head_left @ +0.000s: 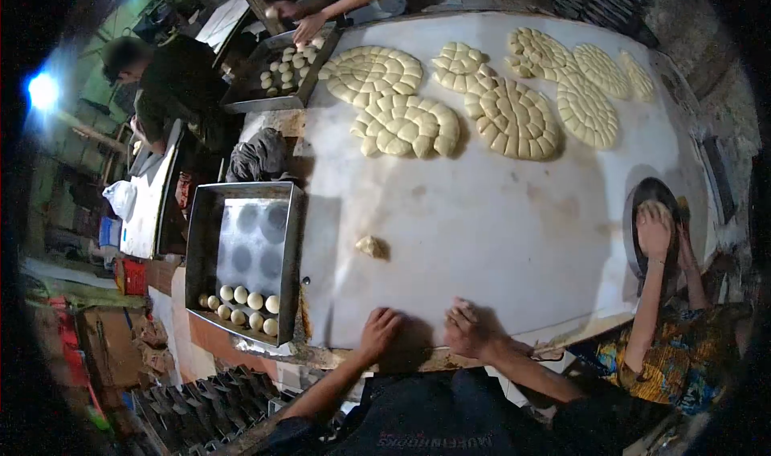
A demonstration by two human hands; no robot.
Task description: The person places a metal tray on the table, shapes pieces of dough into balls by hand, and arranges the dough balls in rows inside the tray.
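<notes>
Two bare hands are at the near edge of the worktable [450,215], apart from each other: the left hand [380,334] has its fingers bent inward, and the right hand [472,331] has its fingers loosely curled; whether either palm covers dough, I cannot tell. Left of the left fingers, a deep metal tray [292,239] holds about ten smooth dough balls [239,295] in two rows at its near end, so it looks only partly filled. Just beyond the left fingers lies a single dough lump [371,247], uneven and not yet rounded. Its tall wall stands between the left fingers and the tray's balls. Off to the right of the right fingers, a co-worker's hand [654,223] presses at a dark round pan [640,257], limiting room on that side. Past the tray, ahead and left of the left fingers, sits a crumpled dark cloth [259,157]. Farthest from the fingers, several segmented dough rounds [512,118] spread over the far half, some with pieces missing from their edges; most of the dough there appears still unrolled. Far left, another co-worker's hands [309,28] are over a second tray [299,101] of scattered dough balls [287,66].
</notes>
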